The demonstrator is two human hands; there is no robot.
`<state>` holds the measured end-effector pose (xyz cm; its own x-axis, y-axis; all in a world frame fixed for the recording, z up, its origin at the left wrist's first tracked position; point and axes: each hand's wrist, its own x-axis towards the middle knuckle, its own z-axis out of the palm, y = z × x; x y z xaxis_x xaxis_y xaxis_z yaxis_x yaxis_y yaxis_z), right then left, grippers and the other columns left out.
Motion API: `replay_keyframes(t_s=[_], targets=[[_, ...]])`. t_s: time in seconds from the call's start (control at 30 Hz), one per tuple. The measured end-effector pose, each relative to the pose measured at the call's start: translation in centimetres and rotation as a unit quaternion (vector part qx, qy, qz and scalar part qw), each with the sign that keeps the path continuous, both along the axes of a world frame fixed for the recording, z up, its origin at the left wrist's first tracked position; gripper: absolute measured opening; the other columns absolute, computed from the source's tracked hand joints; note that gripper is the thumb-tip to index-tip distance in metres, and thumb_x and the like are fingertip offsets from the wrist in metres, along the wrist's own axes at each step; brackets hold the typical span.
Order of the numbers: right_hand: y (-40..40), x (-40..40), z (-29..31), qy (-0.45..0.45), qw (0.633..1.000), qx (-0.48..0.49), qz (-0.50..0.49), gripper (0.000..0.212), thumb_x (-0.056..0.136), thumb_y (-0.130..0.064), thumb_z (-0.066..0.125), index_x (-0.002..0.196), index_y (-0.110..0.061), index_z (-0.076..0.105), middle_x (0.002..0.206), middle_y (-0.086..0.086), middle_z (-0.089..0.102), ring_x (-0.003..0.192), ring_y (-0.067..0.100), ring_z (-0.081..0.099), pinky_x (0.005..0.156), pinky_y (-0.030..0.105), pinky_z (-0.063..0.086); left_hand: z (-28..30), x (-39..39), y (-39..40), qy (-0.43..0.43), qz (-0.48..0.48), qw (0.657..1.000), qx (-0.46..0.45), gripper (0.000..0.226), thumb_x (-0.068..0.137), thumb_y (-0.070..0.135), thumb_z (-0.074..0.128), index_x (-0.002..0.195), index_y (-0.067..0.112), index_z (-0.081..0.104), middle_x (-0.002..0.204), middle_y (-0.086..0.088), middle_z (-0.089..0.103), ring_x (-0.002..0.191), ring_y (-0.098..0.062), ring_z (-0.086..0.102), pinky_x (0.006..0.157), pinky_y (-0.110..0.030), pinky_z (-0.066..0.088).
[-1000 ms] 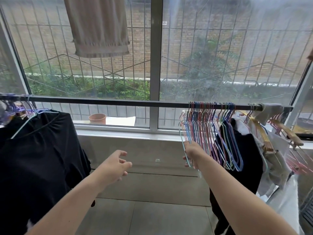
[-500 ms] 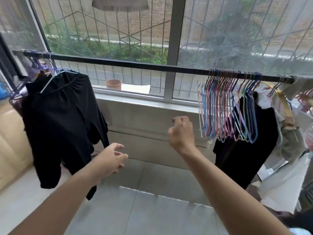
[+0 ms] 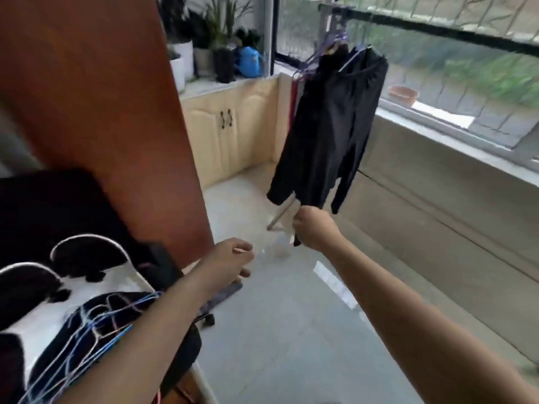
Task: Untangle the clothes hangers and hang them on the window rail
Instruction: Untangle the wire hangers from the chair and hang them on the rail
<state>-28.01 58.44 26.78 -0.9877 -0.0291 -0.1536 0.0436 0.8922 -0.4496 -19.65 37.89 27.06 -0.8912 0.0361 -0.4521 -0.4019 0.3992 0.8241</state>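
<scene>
A tiled balcony runs under a wide window, its black metal window rail [image 3: 437, 29] carrying a black long-sleeved garment [image 3: 329, 126] on a hanger. At lower left, a tangle of thin blue and white wire clothes hangers [image 3: 84, 333] lies on a black-and-white cloth [image 3: 38, 287]. The left hand [image 3: 230, 265] hovers, fingers loosely curled, holding nothing. The right hand [image 3: 313, 228] is raised, fingers curled; whether it holds anything I cannot tell.

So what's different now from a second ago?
The view swung left, off the hung hangers and onto a tangled pile of hangers on a chair. The right hand let go of a hung hanger and hangs empty; the left hand stayed empty. The black shirt still hangs on the rail.
</scene>
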Motion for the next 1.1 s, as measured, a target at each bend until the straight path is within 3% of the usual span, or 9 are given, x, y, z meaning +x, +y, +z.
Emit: replay_keyframes(t_s=[0.07, 0.13, 0.2, 0.37, 0.47, 0.53, 0.7, 0.9, 1.1], targets=[[-8.6, 2.7, -2.3, -0.059, 0.994, 0.033, 0.089, 0.032, 0.102, -0.008, 0.041, 0.123, -0.006, 0.066, 0.123, 0.010, 0.065, 0.117, 0.029, 0.061, 0.078, 0.034, 0.047, -2.3, 4.4, -6.9, -0.016, 0.058, 0.998, 0.016, 0.018, 0.101, 0.016, 0.058, 0.117, 0.012, 0.064, 0.102, -0.011, 0.068, 0.068, -0.018, 0.065, 0.057, -0.025, 0.048], [-14.9, 5.1, -5.4, -0.135, 0.984, 0.035, 0.113, 0.031, 0.100, -0.011, 0.046, 0.122, -0.005, 0.068, 0.119, 0.012, 0.067, 0.108, 0.028, 0.063, 0.085, 0.034, 0.050, -4.5, 9.4, -12.9, -0.058, 0.110, 0.992, 0.026, 0.017, 0.101, 0.015, 0.055, 0.116, 0.014, 0.064, 0.102, -0.011, 0.067, 0.073, -0.018, 0.064, 0.061, -0.028, 0.048], [-19.6, 7.5, -9.1, -0.105, 0.971, 0.094, 0.194, 0.029, 0.099, -0.014, 0.049, 0.118, -0.003, 0.069, 0.113, 0.016, 0.069, 0.094, 0.027, 0.061, 0.080, 0.029, 0.050, -6.8, 15.0, -18.2, -0.113, 0.167, 0.979, 0.034, 0.014, 0.101, 0.016, 0.054, 0.112, 0.016, 0.064, 0.105, -0.009, 0.068, 0.079, -0.019, 0.066, 0.065, -0.028, 0.050], [-28.1, 11.5, -15.1, -0.114, 0.907, 0.205, 0.348, 0.029, 0.097, -0.012, 0.049, 0.113, 0.003, 0.068, 0.116, 0.022, 0.068, 0.111, 0.037, 0.065, 0.070, 0.022, 0.045, -11.7, 25.2, -27.6, -0.188, 0.323, 0.927, 0.025, 0.014, 0.101, 0.013, 0.053, 0.103, 0.018, 0.066, 0.108, -0.010, 0.070, 0.074, -0.018, 0.068, 0.062, -0.027, 0.051], [-32.2, 13.4, -17.0, -0.182, 0.935, 0.090, 0.292, 0.025, 0.099, -0.009, 0.052, 0.115, -0.003, 0.070, 0.119, 0.013, 0.071, 0.113, 0.031, 0.066, 0.085, 0.029, 0.054, -14.0, 27.4, -30.1, -0.217, 0.377, 0.900, 0.030, 0.013, 0.104, 0.016, 0.053, 0.108, 0.017, 0.065, 0.109, -0.010, 0.070, 0.078, -0.020, 0.070, 0.064, -0.029, 0.052], [-34.0, 13.0, -18.0, -0.256, 0.924, 0.080, 0.274, 0.023, 0.100, -0.009, 0.056, 0.119, -0.004, 0.069, 0.124, 0.009, 0.069, 0.118, 0.028, 0.064, 0.098, 0.032, 0.052, -15.0, 27.8, -30.7, -0.232, 0.388, 0.891, 0.042, 0.013, 0.104, 0.019, 0.053, 0.109, 0.018, 0.066, 0.108, -0.009, 0.071, 0.083, -0.022, 0.072, 0.067, -0.030, 0.054], [-35.6, 9.9, -21.9, -0.253, 0.930, 0.083, 0.255, 0.024, 0.101, -0.010, 0.054, 0.119, -0.004, 0.069, 0.126, 0.009, 0.069, 0.121, 0.026, 0.063, 0.104, 0.033, 0.050, -16.8, 25.9, -31.3, -0.257, 0.371, 0.891, 0.043, 0.014, 0.104, 0.022, 0.052, 0.109, 0.023, 0.065, 0.105, -0.003, 0.071, 0.088, -0.020, 0.073, 0.076, -0.031, 0.059], [-39.4, 6.0, -27.1, -0.337, 0.907, 0.090, 0.237, 0.025, 0.101, -0.011, 0.052, 0.119, -0.003, 0.067, 0.122, 0.012, 0.069, 0.115, 0.030, 0.065, 0.097, 0.036, 0.054, -20.0, 22.9, -34.1, -0.297, 0.377, 0.877, 0.028, 0.015, 0.101, 0.021, 0.054, 0.107, 0.029, 0.066, 0.104, 0.003, 0.071, 0.090, -0.016, 0.073, 0.072, -0.028, 0.058], [-43.3, 4.5, -34.9, -0.290, 0.917, 0.111, 0.251, 0.023, 0.098, -0.014, 0.047, 0.106, -0.017, 0.068, 0.099, 0.003, 0.063, 0.102, 0.030, 0.065, 0.074, 0.027, 0.043, -28.7, 20.5, -38.1, -0.323, 0.463, 0.822, 0.070, 0.016, 0.100, 0.012, 0.056, 0.103, 0.019, 0.070, 0.077, 0.001, 0.076, 0.070, -0.019, 0.071, 0.060, -0.029, 0.052]])
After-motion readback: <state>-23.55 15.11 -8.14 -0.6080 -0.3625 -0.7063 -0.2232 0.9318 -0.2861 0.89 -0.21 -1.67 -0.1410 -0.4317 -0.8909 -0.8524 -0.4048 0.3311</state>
